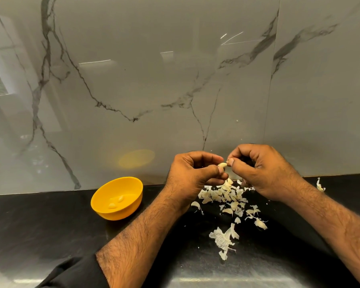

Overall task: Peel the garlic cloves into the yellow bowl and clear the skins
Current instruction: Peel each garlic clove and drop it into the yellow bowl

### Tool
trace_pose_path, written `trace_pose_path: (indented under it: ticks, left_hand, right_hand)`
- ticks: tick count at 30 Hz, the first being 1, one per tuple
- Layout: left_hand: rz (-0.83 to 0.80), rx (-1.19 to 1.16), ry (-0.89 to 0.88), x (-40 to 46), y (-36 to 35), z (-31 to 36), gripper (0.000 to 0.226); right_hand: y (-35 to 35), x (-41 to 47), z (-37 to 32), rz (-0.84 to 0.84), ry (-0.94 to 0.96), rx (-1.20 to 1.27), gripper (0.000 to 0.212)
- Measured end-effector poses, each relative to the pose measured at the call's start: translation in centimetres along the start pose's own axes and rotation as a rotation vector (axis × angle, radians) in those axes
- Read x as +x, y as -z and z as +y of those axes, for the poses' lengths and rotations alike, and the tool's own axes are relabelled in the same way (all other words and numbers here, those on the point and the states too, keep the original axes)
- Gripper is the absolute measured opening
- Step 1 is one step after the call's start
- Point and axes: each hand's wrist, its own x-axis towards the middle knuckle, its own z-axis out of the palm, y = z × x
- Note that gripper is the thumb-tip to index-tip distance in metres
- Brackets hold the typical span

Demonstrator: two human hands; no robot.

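My left hand pinches a pale garlic clove between thumb and fingers, held above the counter. My right hand pinches the clove's right end with thumb and forefinger. A yellow bowl stands to the left on the black counter, tilted toward me, with two peeled cloves inside. Below my hands lies a heap of garlic skins and cloves. A larger papery skin lies nearer to me.
The black countertop meets a grey marble-veined wall just behind my hands. One stray skin piece lies at the far right by the wall. A black sleeve shows at the bottom left.
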Motion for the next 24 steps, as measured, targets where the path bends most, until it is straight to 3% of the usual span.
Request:
trace_pose_path:
  ticks: [4, 9, 17, 24]
  left_hand:
    - [0.046, 0.011, -0.024, 0.04, 0.11, 0.01, 0.015]
    - [0.043, 0.012, -0.023, 0.04, 0.13, 0.07, 0.016]
    - [0.073, 0.242, -0.130, -0.17, -0.26, -0.11, 0.016]
    - [0.070, 0.233, -0.139, -0.16, -0.21, -0.18, 0.014]
  right_hand:
    - [0.28, 0.00, -0.11, 0.007, -0.030, 0.058, 0.014]
    - [0.29, -0.07, -0.20, -0.081, -0.066, -0.049, 0.016]
    - [0.08, -0.22, -0.05, -0.067, -0.098, 0.097, 0.007]
    - [0.06, -0.16, 0.04, -0.041, -0.063, 0.036, 0.006]
